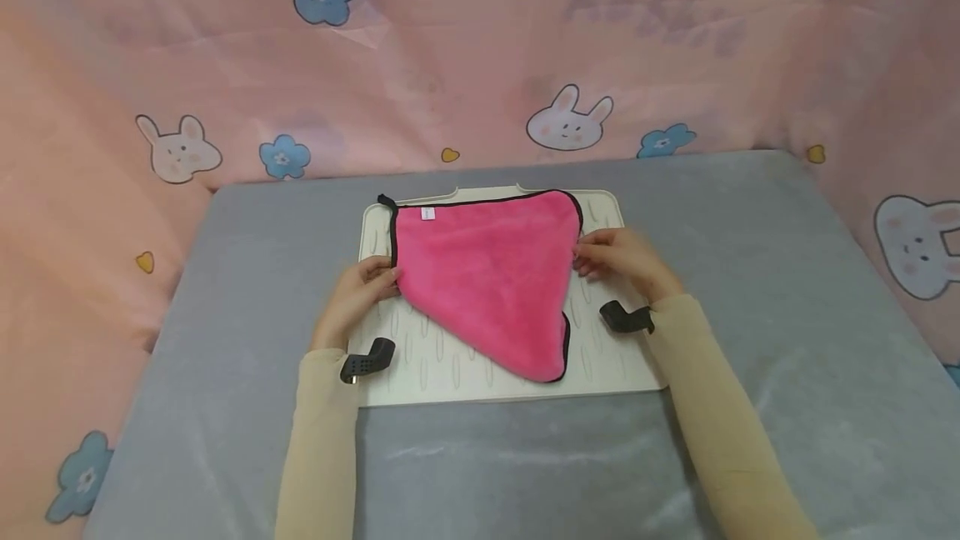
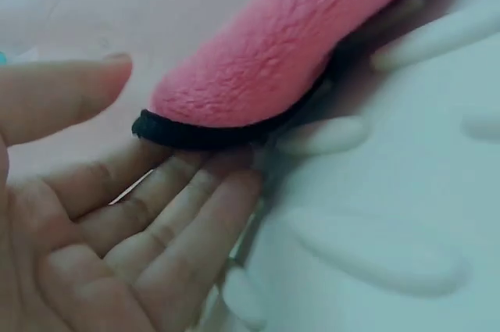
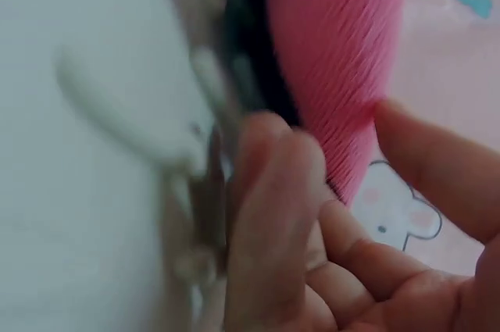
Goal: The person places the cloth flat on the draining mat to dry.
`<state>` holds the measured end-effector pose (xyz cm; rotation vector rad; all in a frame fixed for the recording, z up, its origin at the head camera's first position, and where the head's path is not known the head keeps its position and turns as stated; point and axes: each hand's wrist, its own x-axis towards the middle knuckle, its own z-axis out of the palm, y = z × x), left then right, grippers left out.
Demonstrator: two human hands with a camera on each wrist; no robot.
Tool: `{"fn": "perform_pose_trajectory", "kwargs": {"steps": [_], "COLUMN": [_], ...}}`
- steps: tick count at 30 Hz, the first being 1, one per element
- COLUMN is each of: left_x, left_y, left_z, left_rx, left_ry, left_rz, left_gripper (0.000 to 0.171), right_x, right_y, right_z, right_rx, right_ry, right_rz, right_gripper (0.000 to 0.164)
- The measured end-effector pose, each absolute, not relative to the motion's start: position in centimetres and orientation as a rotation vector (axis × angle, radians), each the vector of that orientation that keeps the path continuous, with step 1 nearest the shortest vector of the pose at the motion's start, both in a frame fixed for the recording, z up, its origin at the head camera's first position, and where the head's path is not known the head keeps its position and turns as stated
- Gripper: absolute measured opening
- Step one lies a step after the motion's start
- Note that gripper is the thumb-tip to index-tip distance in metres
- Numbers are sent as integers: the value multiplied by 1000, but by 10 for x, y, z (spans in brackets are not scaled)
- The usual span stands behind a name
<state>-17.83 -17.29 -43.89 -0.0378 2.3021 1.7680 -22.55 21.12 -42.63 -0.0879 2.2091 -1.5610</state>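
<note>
A pink plush cloth (image 1: 487, 273) with black edging lies on a cream ribbed mat (image 1: 450, 377), a fold turning it into a rough triangle. It has a small white label (image 1: 427, 213) and a black loop (image 1: 386, 201) at its upper left corner. My left hand (image 1: 356, 294) is at the cloth's left edge; in the left wrist view its extended fingers (image 2: 176, 215) reach beneath the black edging, while the thumb stands apart above. On the right edge, my right hand (image 1: 622, 261) pinches the cloth, thumb on the pink pile (image 3: 344, 74) and curled fingers underneath.
The mat rests on a grey-covered table (image 1: 247, 273). Behind and beside it hangs a pink curtain (image 1: 450, 48) printed with rabbits and blue flowers. A black wrist mount (image 1: 367, 361) sits on the left sleeve, another black mount (image 1: 626, 317) on the right.
</note>
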Motion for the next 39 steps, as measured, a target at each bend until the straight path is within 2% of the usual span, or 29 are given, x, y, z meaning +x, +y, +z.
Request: {"fn": "perform_pose_trajectory", "kwargs": {"steps": [10,15,23,28,31,34,39], "left_x": [-154,-153,-153,-152,-152,-152,-152], "left_y": [-149,-147,-149,-153,-153,-151,-147], "left_z": [-449,-452,-452,-451,-450,-451,-450], "left_rx": [-174,-195,-188,-82,-67,-81,-165], "left_ry": [2368,2381,2405,2404,2394,2430,2489], "left_rz": [1873,1930,1933,1839,1829,1817,1801], "left_gripper": [33,29,27,33,34,31,21], "right_x": [-181,-164,-155,-154,-154,-153,-150], "right_y": [189,182,195,188,181,178,172], "right_z": [-435,-441,-438,-437,-437,-437,-437], "right_rx": [-88,-109,-148,-301,-313,-275,-308], "right_ry": [1779,1783,1990,2394,2582,2644,2744], "right_rz": [-1828,-1821,-1773,-1462,-1308,-1252,-1057], "right_gripper": [38,50,32,18,16,18,8]}}
